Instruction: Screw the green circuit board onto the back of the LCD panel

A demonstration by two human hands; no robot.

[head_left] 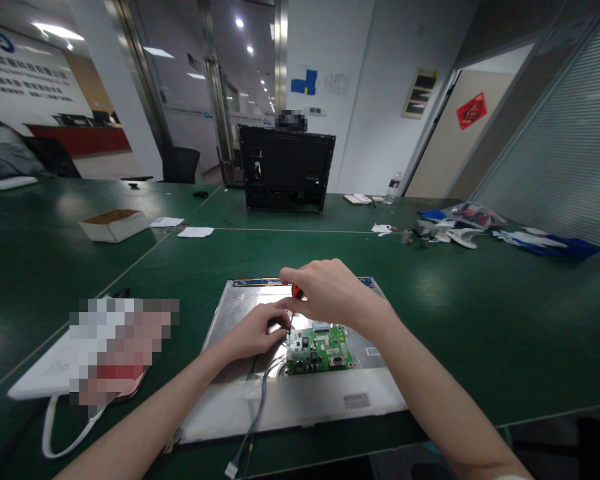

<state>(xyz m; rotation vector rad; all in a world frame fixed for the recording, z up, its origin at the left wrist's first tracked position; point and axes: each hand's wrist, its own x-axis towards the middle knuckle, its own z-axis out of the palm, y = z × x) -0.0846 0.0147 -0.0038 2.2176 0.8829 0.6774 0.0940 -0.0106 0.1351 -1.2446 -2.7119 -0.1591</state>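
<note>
My right hand [333, 293] is closed around a screwdriver [297, 292] with an orange-red and black handle. Its thin shaft points down at the upper left corner of a green circuit board [323, 353]. Beside that corner is my left hand [259, 328], fingers bent together close to the screwdriver tip; what they pinch, if anything, is hidden. The board lies on the metal back of a flat display panel [310, 397]. From the board's left side, a grey cable [263, 400] runs down over the panel's front edge and ends in a white plug.
On the green table [480, 320], a white pouch [45, 377] with a strap and a partly blurred pink item lie at left. Farther back are an open box [115, 227], paper sheets [196, 232] and a black monitor housing [287, 170]. Bags and loose parts [437, 230] lie at right.
</note>
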